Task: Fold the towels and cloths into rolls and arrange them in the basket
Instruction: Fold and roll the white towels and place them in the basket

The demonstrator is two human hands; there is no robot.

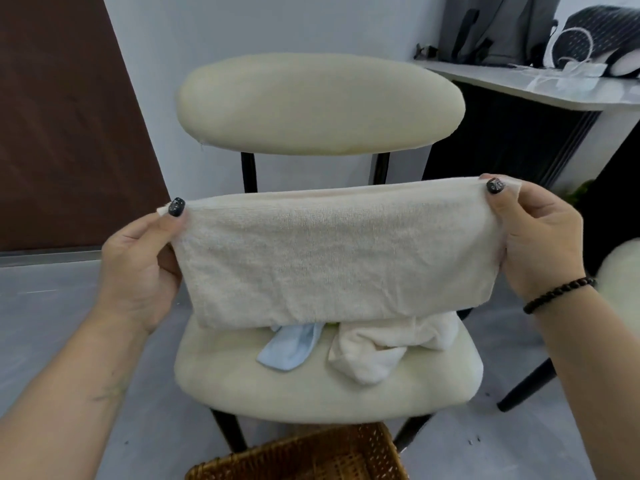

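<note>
In the middle of the frame a cream towel (332, 258) is hanging in the air, folded over and stretched flat between two hands. The left hand (138, 268) is pinching its upper left corner, with the thumb lying on the front of the cloth and the other fingers hidden behind it. The right hand (540, 237) is pinching the upper right corner in the same way, and a dark bead bracelet (559, 294) is sitting on its wrist. The lower edge of the towel is hanging just above the seat of a cream chair (322, 389), which is filling the centre of the frame from top to bottom. On the seat, partly hidden behind the towel, a light blue cloth (289, 353) is lying crumpled, and just beside it to the right a white towel (377, 348) is lying in a heap. At the bottom centre a brown wicker basket (311, 459) is standing on the grey floor in front of the chair; only its rim and part of its inside are showing. At the upper right a pale table (540, 88) is carrying a grey bag (498, 26).
</note>
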